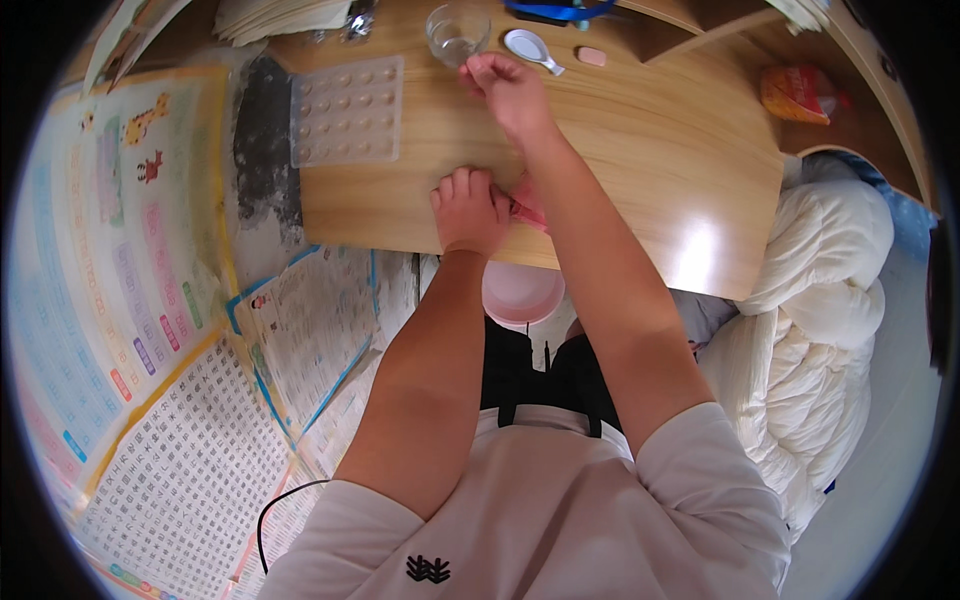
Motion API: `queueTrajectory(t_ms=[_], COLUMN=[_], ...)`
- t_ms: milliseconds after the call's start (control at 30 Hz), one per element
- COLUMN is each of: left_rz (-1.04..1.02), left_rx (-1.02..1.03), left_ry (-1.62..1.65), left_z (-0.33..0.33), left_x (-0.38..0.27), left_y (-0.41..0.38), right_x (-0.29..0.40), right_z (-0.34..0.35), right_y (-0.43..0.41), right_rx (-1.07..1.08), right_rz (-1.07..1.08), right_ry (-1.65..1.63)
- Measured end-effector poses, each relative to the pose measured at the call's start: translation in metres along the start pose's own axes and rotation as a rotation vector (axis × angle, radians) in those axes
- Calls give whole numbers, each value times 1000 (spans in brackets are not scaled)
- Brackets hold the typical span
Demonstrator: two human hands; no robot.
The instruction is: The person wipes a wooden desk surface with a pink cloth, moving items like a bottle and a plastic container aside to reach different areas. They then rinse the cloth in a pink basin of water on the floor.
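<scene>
My left hand (pixel 471 210) rests on the wooden desk (pixel 637 165) near its front edge, its thumb beside a red and pink packet (pixel 529 210). Part of that packet is hidden behind my right forearm. My right hand (pixel 510 90) is raised at the near rim of a clear glass bowl (pixel 454 43), thumb and fingertips pinched together; whether something small is between them cannot be told. Right of the bowl lie a white spoon-shaped dish (pixel 528 45) and a small pink block (pixel 592 56). A clear plastic tray with rows of round bumps (pixel 349 112) lies at the desk's left side.
Shelving (pixel 720 37) borders the desk at the back right, with an orange and red packet (pixel 799 94) in it. A white quilt (pixel 810 330) is bunched at the right. Below the front edge is a pink basin (pixel 523 292). Printed charts (pixel 187 420) cover the left wall.
</scene>
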State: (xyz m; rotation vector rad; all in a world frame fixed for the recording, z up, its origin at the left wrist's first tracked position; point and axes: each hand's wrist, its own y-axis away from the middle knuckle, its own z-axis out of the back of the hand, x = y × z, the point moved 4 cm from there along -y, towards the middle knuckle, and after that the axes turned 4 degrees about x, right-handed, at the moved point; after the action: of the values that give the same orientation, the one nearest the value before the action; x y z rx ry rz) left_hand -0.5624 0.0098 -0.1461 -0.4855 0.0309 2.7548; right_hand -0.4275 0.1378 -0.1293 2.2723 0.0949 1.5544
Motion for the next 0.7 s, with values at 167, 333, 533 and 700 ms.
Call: queueTrajectory(t_ms=[167, 333, 533, 700], left_rz=[19, 10, -6, -8], left_rx=[18, -11, 2, -30], left_ry=[-79, -102, -103, -154], left_z=[0, 0, -1, -3], left_x=[6, -2, -5, -1], left_y=[6, 4, 3, 3], right_x=[13, 30, 71, 100], right_z=[59, 190, 318, 365], right_y=[97, 152, 107, 70], right_rx=[-21, -246, -561, -615], right_rz=[68, 161, 236, 261], right_ry=[-43, 35, 14, -22])
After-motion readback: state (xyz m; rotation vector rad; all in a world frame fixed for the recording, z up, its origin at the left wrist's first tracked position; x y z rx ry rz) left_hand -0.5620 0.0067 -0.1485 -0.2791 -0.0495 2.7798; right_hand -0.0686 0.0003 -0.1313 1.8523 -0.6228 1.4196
